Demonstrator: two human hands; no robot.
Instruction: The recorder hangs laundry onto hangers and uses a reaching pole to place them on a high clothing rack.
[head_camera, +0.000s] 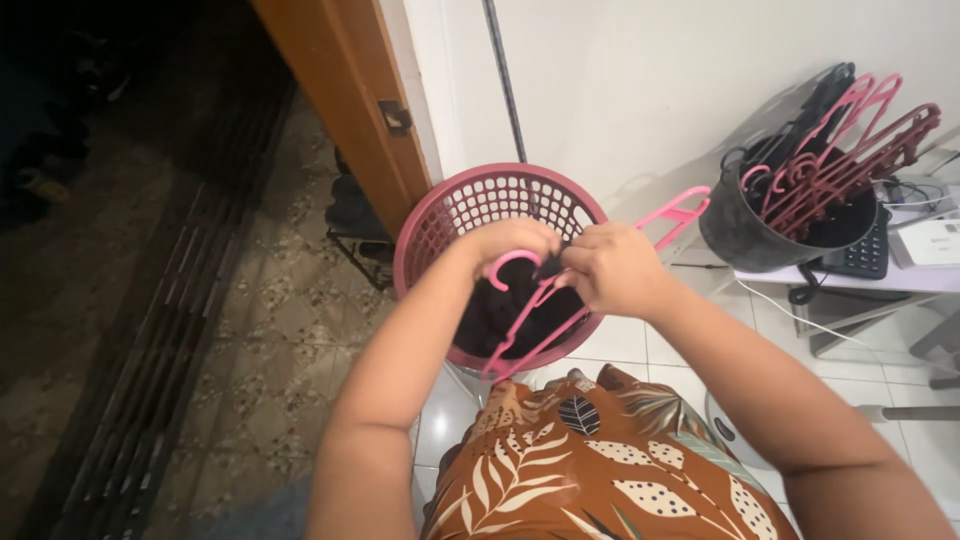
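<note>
Pink plastic hanger (560, 300), light and stiff: we are pinching dark, limp fabric (548, 266) at its neck, left hand (515, 243) and right hand (612, 268) both in a closed grip.

Both bare forearms reach up from 6 o'clock and meet at centre; the left hand (512, 243), at 9 o'clock of the right hand (612, 266), is curled shut, the right likewise pinching

A pink plastic hanger (560, 300) is tilted, hook up, over a round pink basket (450, 215) with latticed walls; a dark garment (505, 305) (black, crumpled) bunches at the hanger's neck and sags into the basket
</note>
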